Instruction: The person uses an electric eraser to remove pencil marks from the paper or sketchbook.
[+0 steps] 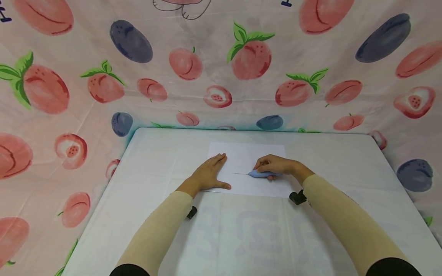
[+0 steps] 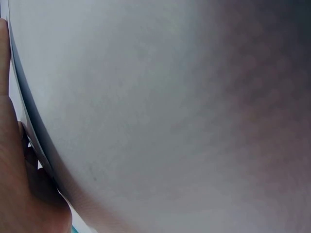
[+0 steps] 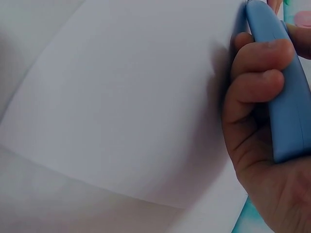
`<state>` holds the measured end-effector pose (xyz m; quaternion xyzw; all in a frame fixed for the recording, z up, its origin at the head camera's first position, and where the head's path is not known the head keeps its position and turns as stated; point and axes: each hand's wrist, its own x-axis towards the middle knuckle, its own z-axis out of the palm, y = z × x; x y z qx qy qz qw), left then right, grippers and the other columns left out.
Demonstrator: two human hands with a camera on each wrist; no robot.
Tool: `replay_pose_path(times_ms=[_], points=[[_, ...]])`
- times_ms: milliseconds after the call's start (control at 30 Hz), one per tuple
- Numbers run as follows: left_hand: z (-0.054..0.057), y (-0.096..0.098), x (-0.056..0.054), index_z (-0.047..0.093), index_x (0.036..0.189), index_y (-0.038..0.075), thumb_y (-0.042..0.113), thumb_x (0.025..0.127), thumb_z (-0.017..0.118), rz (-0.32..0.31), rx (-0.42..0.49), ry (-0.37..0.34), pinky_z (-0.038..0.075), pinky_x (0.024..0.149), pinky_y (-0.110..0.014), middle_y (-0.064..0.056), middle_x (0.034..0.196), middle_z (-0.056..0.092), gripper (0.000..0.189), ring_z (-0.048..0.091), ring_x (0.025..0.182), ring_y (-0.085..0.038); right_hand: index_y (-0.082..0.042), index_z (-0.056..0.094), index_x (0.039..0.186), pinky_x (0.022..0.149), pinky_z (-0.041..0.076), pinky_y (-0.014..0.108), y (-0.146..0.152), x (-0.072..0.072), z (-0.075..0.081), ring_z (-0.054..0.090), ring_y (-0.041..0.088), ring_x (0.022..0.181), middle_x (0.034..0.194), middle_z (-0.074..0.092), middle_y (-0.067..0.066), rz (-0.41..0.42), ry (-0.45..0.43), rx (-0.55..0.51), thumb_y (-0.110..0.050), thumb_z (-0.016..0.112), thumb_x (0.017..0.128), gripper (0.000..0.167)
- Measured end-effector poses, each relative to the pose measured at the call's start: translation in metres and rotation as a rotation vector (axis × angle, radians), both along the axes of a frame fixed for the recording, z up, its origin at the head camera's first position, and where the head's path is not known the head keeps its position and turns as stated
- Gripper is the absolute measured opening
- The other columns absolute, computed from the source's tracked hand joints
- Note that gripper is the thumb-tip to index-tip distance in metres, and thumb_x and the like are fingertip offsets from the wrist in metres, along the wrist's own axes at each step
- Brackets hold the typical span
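Observation:
My left hand (image 1: 208, 174) rests on the left part of a white sheet of paper (image 1: 241, 157), fingers straight and thumb spread apart from them. In my right hand (image 1: 277, 165) I grip a smooth blue tool with a thick, tapering handle (image 1: 260, 174), its narrow end pointing left over the sheet. A thin dark line (image 1: 239, 173) runs left from that end. In the right wrist view, curled fingers wrap the blue handle (image 3: 286, 107), while its tip lies at the top edge. The left wrist view shows mostly blurred white paper (image 2: 121, 97) with part of the hand at left.
The paper lies on a white-covered table (image 1: 165, 153) with faint lettering showing near the front. A fruit-print cloth (image 1: 207, 38) hangs behind and at both sides. Small black wrist devices (image 1: 297, 197) sit under both sleeves.

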<state>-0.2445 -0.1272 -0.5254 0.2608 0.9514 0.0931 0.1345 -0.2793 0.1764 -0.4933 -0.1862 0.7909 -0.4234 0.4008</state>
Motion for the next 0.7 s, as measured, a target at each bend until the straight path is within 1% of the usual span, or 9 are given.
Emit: replay_pose_path(times_ms=[233,433,700], points=[[0.0008,-0.0003,0.0006,0.012,0.16,0.015,0.079,0.074,0.063,0.003,0.018,-0.002,0.013,0.124,-0.034,0.004,0.166,0.008,0.118,0.007,0.153,-0.016,-0.003,0.066,0.118,0.053,0.043,0.023,0.0001,-0.0008,-0.0004,0.048,0.014,0.053,0.085,0.058,0.008,0.0,-0.004,0.002,-0.019,0.055,0.101,0.026],[0.0002,-0.0007,0.0008,0.012,0.16,0.016,0.079,0.073,0.063,0.005,0.026,-0.001,0.015,0.124,-0.035,0.004,0.166,0.009,0.118,0.008,0.153,-0.017,-0.003,0.066,0.118,0.053,0.043,0.023,-0.0006,-0.0007,0.0007,0.048,0.014,0.053,0.087,0.058,0.008,-0.004,-0.005,0.001,-0.019,0.055,0.101,0.026],[0.0002,-0.0006,0.0009,0.012,0.16,0.016,0.079,0.073,0.063,0.011,0.038,-0.014,0.014,0.124,-0.036,0.004,0.166,0.008,0.119,0.007,0.153,-0.016,-0.002,0.066,0.118,0.052,0.043,0.022,-0.0021,0.0008,0.002,0.048,0.014,0.053,0.086,0.058,0.008,-0.004,0.003,-0.008,-0.018,0.055,0.101,0.026]])
